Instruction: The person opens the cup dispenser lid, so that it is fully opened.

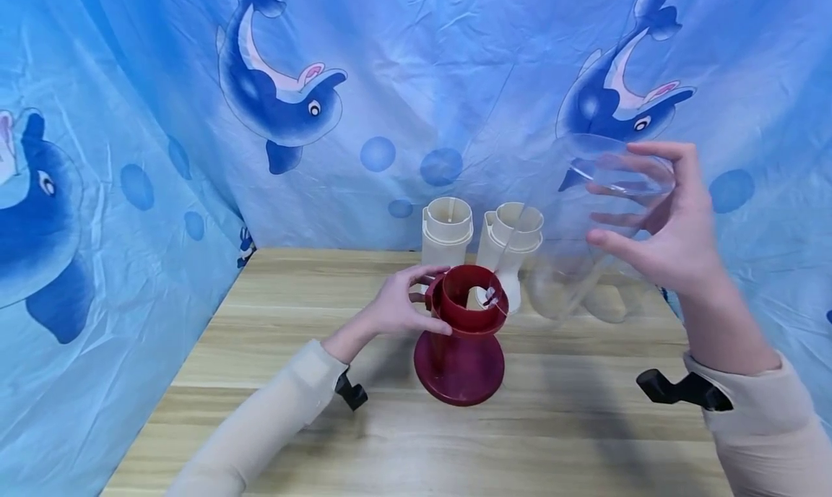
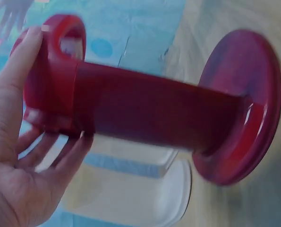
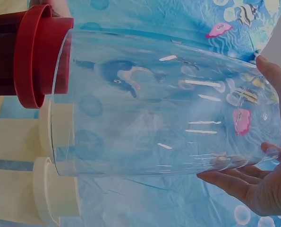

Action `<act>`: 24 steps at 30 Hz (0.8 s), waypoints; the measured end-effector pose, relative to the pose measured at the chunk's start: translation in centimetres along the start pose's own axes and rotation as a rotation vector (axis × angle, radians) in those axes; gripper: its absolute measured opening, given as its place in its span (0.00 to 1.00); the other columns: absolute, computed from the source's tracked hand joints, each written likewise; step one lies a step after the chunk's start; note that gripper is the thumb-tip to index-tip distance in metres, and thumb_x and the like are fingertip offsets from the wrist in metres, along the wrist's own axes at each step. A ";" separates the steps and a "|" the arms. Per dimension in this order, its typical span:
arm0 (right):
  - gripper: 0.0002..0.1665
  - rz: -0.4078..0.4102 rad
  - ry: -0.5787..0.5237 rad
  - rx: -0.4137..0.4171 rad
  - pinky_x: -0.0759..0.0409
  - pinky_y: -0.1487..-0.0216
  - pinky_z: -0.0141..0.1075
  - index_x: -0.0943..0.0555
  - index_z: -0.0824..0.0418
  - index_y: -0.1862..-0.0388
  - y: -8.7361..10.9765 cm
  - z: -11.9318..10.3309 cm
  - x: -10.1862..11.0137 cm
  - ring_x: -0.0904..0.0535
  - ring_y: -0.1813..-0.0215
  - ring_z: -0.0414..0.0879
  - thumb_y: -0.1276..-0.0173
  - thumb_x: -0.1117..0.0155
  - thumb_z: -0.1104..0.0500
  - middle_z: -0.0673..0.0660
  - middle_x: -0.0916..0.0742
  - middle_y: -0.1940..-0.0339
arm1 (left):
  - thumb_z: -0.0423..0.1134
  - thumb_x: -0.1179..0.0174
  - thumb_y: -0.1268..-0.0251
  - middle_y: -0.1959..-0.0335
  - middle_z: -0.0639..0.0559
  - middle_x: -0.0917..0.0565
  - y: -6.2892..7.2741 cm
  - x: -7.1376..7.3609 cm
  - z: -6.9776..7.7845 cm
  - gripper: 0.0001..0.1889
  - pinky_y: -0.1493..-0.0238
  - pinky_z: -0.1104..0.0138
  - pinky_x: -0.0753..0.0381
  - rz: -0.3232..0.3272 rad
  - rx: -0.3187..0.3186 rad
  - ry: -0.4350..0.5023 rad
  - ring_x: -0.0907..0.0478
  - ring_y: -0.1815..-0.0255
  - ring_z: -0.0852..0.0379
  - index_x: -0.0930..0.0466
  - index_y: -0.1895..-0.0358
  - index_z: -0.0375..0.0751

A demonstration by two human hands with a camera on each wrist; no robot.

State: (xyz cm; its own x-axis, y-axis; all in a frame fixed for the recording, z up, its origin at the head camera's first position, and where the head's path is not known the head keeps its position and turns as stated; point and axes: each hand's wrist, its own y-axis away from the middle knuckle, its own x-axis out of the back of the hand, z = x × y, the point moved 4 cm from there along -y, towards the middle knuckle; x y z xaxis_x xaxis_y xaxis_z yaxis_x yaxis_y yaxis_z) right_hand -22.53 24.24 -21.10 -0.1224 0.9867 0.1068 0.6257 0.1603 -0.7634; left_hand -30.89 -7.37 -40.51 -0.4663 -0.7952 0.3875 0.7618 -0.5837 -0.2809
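Observation:
My left hand grips the collar of a red stand, thumb on the near side and fingers round the far side. This stand has a round, flared base and an open ring-shaped top; the left wrist view shows its whole tube. Raised on the right, my right hand holds a large clear cylinder by its far end, thumb and fingers spread round the wall. The cylinder's wide open rim slants down toward the red collar and overlaps its edge in the right wrist view.
Two cream-coloured stands stand upright behind the red one. Faint clear round outlines show near the back right of the wooden table. A blue dolphin-print curtain hangs behind and at the sides.

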 end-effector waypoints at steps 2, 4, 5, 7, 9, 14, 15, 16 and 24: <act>0.52 0.009 -0.005 0.008 0.09 0.50 0.35 0.35 0.71 0.26 0.0 -0.2 0.3 0.09 0.43 0.52 0.51 0.27 0.85 0.68 0.17 0.32 | 0.36 0.14 0.54 0.29 0.49 0.20 -0.4 0.3 -0.1 0.51 0.38 0.58 0.11 -0.056 0.006 0.037 0.20 0.34 0.49 0.29 0.22 0.47; 0.52 0.013 -0.006 0.012 0.09 0.50 0.35 0.35 0.71 0.26 0.1 -0.4 0.6 0.09 0.43 0.52 0.51 0.27 0.85 0.69 0.17 0.32 | 0.35 0.15 0.53 0.27 0.49 0.21 -0.4 0.5 -0.1 0.52 0.36 0.55 0.12 -0.080 0.003 0.047 0.20 0.33 0.48 0.31 0.21 0.47; 0.52 0.014 -0.003 0.008 0.09 0.50 0.35 0.35 0.71 0.26 0.2 -0.4 0.7 0.09 0.43 0.52 0.51 0.27 0.85 0.68 0.17 0.32 | 0.35 0.15 0.53 0.27 0.49 0.21 -0.3 0.4 0.1 0.52 0.35 0.54 0.13 -0.074 0.002 0.035 0.21 0.32 0.48 0.32 0.20 0.47; 0.52 0.013 -0.005 0.007 0.09 0.50 0.35 0.36 0.71 0.26 0.2 -0.5 0.9 0.09 0.43 0.52 0.51 0.28 0.86 0.68 0.17 0.32 | 0.37 0.14 0.55 0.28 0.50 0.20 0.1 0.1 0.4 0.52 0.34 0.54 0.13 -0.028 -0.005 -0.020 0.21 0.31 0.50 0.31 0.21 0.47; 0.53 0.015 0.005 0.012 0.09 0.49 0.35 0.36 0.71 0.26 0.3 -0.6 1.2 0.09 0.43 0.52 0.52 0.28 0.86 0.68 0.17 0.32 | 0.43 0.13 0.58 0.30 0.53 0.19 0.5 -0.5 1.1 0.53 0.36 0.57 0.13 0.039 -0.022 -0.102 0.20 0.32 0.53 0.29 0.22 0.48; 0.53 0.026 0.037 0.028 0.10 0.48 0.33 0.36 0.72 0.26 0.3 -0.9 2.3 0.09 0.43 0.51 0.53 0.27 0.86 0.68 0.17 0.32 | 0.56 0.11 0.63 0.38 0.59 0.16 0.7 -1.8 2.5 0.50 0.47 0.63 0.11 0.178 -0.057 -0.246 0.19 0.43 0.59 0.23 0.29 0.54; 0.53 0.025 0.043 0.025 0.11 0.48 0.32 0.36 0.72 0.26 0.4 -0.9 2.5 0.10 0.43 0.51 0.53 0.28 0.86 0.68 0.17 0.32 | 0.56 0.11 0.64 0.40 0.60 0.15 0.6 -1.9 2.6 0.49 0.50 0.63 0.11 0.190 -0.054 -0.257 0.19 0.45 0.60 0.21 0.30 0.54; 0.53 0.024 0.046 0.020 0.11 0.48 0.32 0.36 0.72 0.26 0.4 -0.9 2.6 0.09 0.43 0.50 0.53 0.29 0.87 0.68 0.17 0.32 | 0.56 0.11 0.63 0.41 0.60 0.15 0.6 -1.9 2.6 0.47 0.52 0.62 0.11 0.196 -0.047 -0.254 0.20 0.47 0.60 0.20 0.32 0.54; 0.55 0.038 0.166 -0.016 0.12 0.49 0.27 0.36 0.72 0.24 1.2 -0.8 4.0 0.10 0.44 0.44 0.54 0.30 0.88 0.65 0.17 0.32 | 0.46 0.10 0.64 0.41 0.53 0.13 -0.5 -0.9 1.4 0.43 0.53 0.55 0.07 0.108 0.010 -0.165 0.16 0.50 0.54 0.17 0.36 0.47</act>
State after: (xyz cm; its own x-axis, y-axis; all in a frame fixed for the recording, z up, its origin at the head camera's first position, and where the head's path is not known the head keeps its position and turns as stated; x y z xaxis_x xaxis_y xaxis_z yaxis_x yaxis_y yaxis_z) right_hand -21.66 28.35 -21.05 0.0294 0.9827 0.1828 0.6399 0.1220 -0.7587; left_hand -30.25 -6.11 -39.46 -0.3027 -0.8147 0.4946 0.8082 -0.4944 -0.3198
